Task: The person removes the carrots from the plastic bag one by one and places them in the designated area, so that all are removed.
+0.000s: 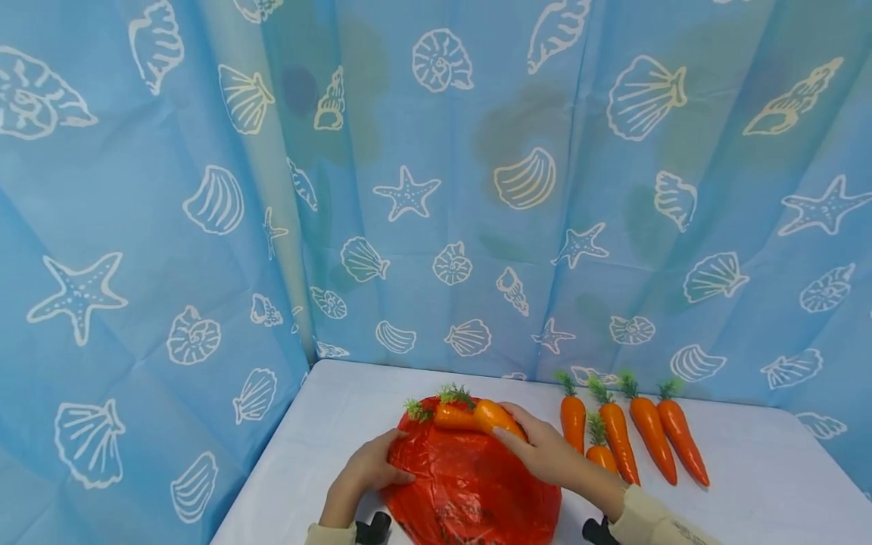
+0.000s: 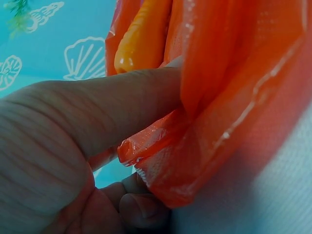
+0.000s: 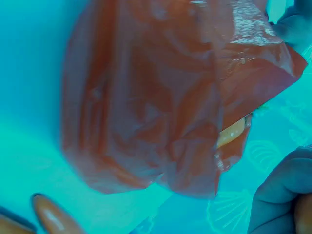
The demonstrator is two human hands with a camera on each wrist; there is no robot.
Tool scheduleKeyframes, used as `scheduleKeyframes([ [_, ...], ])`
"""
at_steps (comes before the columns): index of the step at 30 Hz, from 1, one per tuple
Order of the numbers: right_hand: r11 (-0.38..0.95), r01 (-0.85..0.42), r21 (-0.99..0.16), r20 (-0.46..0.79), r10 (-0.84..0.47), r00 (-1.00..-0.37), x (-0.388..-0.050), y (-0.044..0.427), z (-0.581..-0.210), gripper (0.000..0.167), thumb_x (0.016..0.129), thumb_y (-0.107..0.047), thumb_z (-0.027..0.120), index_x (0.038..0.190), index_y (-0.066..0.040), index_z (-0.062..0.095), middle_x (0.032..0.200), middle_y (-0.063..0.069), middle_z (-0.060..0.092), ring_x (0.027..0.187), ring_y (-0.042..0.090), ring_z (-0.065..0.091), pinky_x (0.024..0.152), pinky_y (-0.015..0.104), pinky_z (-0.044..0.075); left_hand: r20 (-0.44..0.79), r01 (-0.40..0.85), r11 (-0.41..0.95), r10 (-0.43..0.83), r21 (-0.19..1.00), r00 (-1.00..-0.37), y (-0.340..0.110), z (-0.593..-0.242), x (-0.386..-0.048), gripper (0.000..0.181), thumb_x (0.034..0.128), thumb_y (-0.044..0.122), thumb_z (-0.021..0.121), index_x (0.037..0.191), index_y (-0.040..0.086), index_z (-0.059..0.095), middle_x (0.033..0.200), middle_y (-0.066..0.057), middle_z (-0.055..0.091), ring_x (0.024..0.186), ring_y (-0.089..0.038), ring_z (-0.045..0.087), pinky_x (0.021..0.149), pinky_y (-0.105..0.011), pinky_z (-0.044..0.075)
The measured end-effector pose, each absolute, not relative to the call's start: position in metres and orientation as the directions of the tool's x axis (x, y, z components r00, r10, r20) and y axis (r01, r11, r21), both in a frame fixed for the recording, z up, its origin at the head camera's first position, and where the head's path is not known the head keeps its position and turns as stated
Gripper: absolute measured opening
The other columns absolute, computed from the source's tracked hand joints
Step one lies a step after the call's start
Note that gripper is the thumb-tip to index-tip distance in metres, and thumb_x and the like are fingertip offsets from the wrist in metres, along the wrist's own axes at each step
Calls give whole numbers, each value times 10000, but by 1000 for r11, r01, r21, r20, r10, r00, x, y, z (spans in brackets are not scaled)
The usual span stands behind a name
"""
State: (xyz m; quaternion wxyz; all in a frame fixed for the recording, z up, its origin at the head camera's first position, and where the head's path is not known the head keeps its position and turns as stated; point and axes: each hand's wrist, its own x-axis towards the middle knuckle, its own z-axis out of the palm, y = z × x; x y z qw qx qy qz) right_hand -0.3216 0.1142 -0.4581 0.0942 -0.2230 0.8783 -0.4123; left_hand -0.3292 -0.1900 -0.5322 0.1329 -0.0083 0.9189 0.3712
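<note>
A red plastic bag lies on the white table with its mouth at the far side. My left hand grips the bag's left edge; in the left wrist view the thumb passes behind a fold of the plastic. One carrot with a leafy green top lies in the bag's mouth. Over that mouth, my right hand holds another orange carrot by its thick body, leafy end pointing left. The right wrist view shows the bag bulging, its contents mostly hidden.
Several carrots with green tops lie side by side on the table, right of the bag. A blue curtain printed with white shells hangs along the table's back and left edges.
</note>
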Motion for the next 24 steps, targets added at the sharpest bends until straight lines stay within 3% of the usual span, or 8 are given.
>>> scheduleKeyframes([
  [6, 569, -277, -774, 5, -433, -902, -319, 136, -460, 588, 1023, -421, 494, 1472, -53, 394, 1216, 114, 634, 1010, 232, 634, 832, 345, 583, -257, -125, 716, 77, 686, -963, -189, -533, -328, 713, 725, 180, 870, 1359, 85, 557, 1341, -171, 590, 1170, -369, 557, 978, -614, 476],
  [9, 591, -220, -776, -42, -395, -918, -318, 148, -461, 618, 1016, -437, 501, 1485, -56, 371, 1038, 118, 644, 758, 200, 602, 659, 301, 567, -256, -130, 713, 72, 689, -964, -188, -533, -328, 725, 715, 164, 874, 1361, 82, 555, 1343, -177, 589, 1173, -375, 557, 972, -609, 482],
  [13, 623, -130, -771, -109, -331, -937, -318, 162, -460, 652, 994, -485, 519, 1499, -104, 361, 898, 103, 602, 559, 186, 493, 508, 282, 492, -244, -124, 714, 68, 689, -967, -188, -533, -328, 715, 709, 161, 878, 1349, 87, 567, 1333, -171, 599, 1185, -374, 558, 990, -619, 465],
  [16, 644, -80, -761, -126, -267, -955, -316, 171, -460, 675, 976, -496, 545, 1495, -101, 372, 900, 87, 605, 601, 205, 524, 531, 289, 506, -234, -112, 714, 74, 691, -969, -188, -533, -328, 707, 712, 169, 877, 1344, 87, 571, 1330, -168, 603, 1192, -373, 557, 1003, -626, 451],
  [19, 690, -64, -721, -121, -216, -969, -317, 182, -463, 719, 965, -520, 547, 1489, -56, 379, 990, 100, 637, 747, 219, 588, 679, 379, 579, -238, -114, 710, 77, 695, -968, -189, -533, -328, 706, 719, 175, 874, 1349, 85, 567, 1333, -169, 599, 1184, -369, 558, 999, -622, 456],
  [22, 736, -64, -674, -115, -190, -975, -317, 194, -467, 756, 961, -559, 527, 1480, -29, 387, 1173, 132, 640, 983, 248, 611, 869, 520, 561, -241, -116, 709, 79, 696, -967, -189, -534, -329, 708, 723, 185, 873, 1352, 85, 564, 1334, -167, 597, 1176, -364, 559, 992, -619, 463],
  [24, 752, -53, -657, -123, -177, -977, -317, 202, -470, 756, 958, -572, 522, 1478, -39, 393, 1191, 122, 633, 994, 234, 598, 900, 541, 545, -240, -115, 708, 78, 697, -968, -190, -534, -329, 710, 720, 188, 875, 1351, 89, 565, 1332, -163, 599, 1173, -360, 560, 989, -617, 466],
])
